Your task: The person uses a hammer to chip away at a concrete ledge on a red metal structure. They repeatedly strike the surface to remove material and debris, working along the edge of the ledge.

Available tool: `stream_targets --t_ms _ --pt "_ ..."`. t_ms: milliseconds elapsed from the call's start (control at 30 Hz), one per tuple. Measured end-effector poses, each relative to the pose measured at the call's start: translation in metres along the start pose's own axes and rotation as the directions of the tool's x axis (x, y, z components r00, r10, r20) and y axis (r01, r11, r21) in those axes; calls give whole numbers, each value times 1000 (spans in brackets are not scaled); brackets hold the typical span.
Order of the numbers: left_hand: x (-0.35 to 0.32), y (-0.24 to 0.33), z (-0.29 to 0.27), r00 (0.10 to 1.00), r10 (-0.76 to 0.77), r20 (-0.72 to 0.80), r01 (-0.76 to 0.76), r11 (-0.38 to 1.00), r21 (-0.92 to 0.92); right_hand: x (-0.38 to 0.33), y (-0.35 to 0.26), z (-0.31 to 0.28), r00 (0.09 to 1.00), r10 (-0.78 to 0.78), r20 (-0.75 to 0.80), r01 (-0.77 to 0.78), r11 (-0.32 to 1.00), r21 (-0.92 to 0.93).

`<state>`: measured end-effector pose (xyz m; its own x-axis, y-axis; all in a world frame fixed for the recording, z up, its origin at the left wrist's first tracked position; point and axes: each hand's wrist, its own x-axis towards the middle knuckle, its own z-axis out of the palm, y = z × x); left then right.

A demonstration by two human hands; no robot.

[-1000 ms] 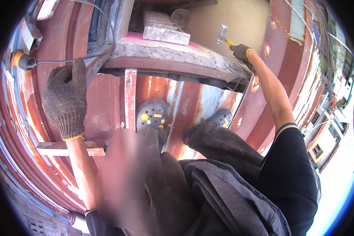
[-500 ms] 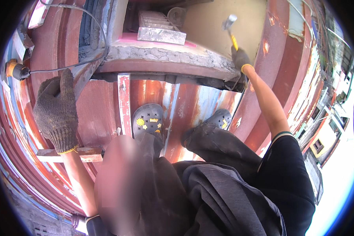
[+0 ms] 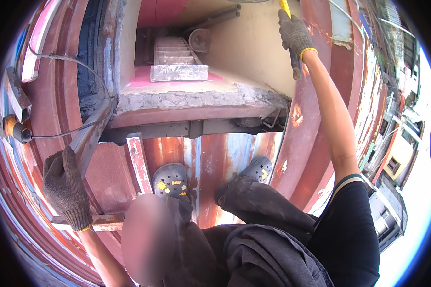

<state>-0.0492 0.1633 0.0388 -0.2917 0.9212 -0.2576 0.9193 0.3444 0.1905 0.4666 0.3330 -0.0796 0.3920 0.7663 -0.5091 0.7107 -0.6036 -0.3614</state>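
Note:
My right hand (image 3: 294,36), in a dark knitted glove with a yellow cuff, is closed round a hammer. Its yellow handle (image 3: 285,6) runs past the top edge, so the head is out of view, and the dark handle end (image 3: 296,71) sticks out below my fist. At the left, my left hand (image 3: 67,189) wears a matching glove. Its fingers bend at the lower end of a grey bar (image 3: 92,136) that slants up to the sill, and it seems to grip it; the fingertips are partly hidden.
Beyond a rough concrete sill (image 3: 177,99), an opening holds a paint-spattered ladder (image 3: 179,72) and a whitish bucket (image 3: 199,40). A black cable (image 3: 57,136) runs to an orange-and-black connector (image 3: 17,129). My clogs (image 3: 170,179) stand on rusty corrugated roofing (image 3: 213,167).
My right hand has lifted the hammer upward, taking its head out of view. The whole view has shifted, showing more of the opening. The left hand stays near the bar and sits lower in the picture.

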Motion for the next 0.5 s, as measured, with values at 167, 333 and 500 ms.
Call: stream_targets --t_ms 167,333,500 --pt "0 3 -11 1000 -4 -4 4 1000 -13 -55 111 79 969 84 -232 -145 954 -261" --pt "5 12 -7 998 -32 -52 32 999 -2 -44 230 129 827 395 400 -33 745 -666" --pt "-9 -2 -12 998 -51 -40 51 999 9 6 90 39 826 226 517 -22 929 -370"
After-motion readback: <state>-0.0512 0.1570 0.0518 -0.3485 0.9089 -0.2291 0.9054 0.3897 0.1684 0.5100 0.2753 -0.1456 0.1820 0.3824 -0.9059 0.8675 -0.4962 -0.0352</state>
